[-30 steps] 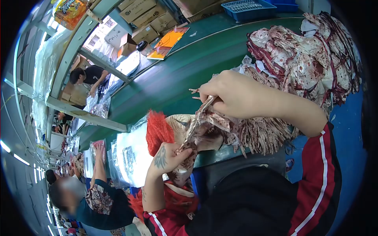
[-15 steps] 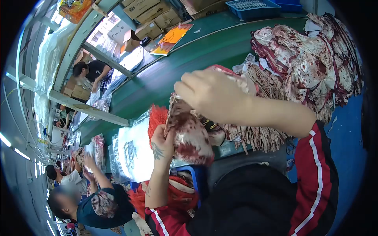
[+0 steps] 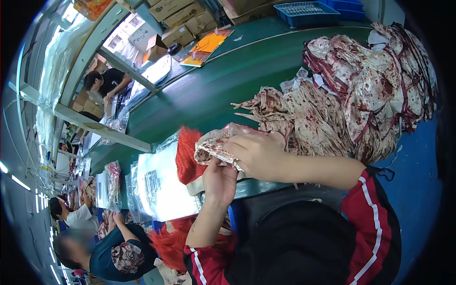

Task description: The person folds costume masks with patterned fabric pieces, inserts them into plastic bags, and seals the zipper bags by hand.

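One spotted cloth (image 3: 216, 148) is held crumpled above the near edge of the green desk (image 3: 204, 102), its rim gripped from below by the left hand (image 3: 221, 184) and from above by the right hand (image 3: 259, 154); it appears partly turned over, not yet flat. Red hair (image 3: 186, 154) is seen just beside it. Packets (image 3: 164, 185) beyond are already wrapped, while ragged strips (image 3: 316, 118) and a stained heap (image 3: 375, 83) are left loose.

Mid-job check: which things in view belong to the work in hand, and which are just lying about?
In the work:
- red-stained cloth, in the left hand and right hand
- probably the heap of stained cloths

Apparently just lying about:
- orange sheet
- dark-lidded cup
- cardboard boxes
- blue tray
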`<state>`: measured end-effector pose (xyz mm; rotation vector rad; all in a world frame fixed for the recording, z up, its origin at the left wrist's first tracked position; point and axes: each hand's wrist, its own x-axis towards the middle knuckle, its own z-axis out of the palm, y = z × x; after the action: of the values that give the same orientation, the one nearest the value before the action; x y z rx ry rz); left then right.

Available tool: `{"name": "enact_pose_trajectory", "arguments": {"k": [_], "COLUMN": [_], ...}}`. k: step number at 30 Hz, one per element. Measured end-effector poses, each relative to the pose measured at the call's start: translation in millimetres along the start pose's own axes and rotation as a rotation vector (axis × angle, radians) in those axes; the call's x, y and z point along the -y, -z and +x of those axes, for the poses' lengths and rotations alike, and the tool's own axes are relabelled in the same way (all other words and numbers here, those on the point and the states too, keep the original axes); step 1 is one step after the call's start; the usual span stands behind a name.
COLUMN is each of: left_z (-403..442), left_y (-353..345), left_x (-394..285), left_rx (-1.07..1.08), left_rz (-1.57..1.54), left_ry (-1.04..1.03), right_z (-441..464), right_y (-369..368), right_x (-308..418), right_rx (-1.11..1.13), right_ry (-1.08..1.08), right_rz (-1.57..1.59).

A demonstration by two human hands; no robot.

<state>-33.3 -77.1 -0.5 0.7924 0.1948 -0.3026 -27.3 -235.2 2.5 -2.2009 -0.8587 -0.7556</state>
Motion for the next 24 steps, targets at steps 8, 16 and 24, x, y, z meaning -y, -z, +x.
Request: {"name": "enact_pose_trajectory", "arguments": {"k": [8,16,24], "left_z": [-3.1,-15.9,-36.1], "left_y": [0.3,-8.5,19.4], "left_x": [1.3,-7.1,-34.5], "left_rx": [0.091,0.256,0.228], "left_rz": [-0.123,-0.141,1.001], "left_ry": [-0.009,0.053,-0.566], "right_z": [-28.3,-28.9,-21.6], "right_y": [-6.5,1.0,7.2], "right_x": [-7.3,-8.9,-24.8], "right_rx": [0.064,0.049,-0.006], "right_ry": [0.017,0.014,-0.299], "right_rz": [0.098,0.192,0.499]}}
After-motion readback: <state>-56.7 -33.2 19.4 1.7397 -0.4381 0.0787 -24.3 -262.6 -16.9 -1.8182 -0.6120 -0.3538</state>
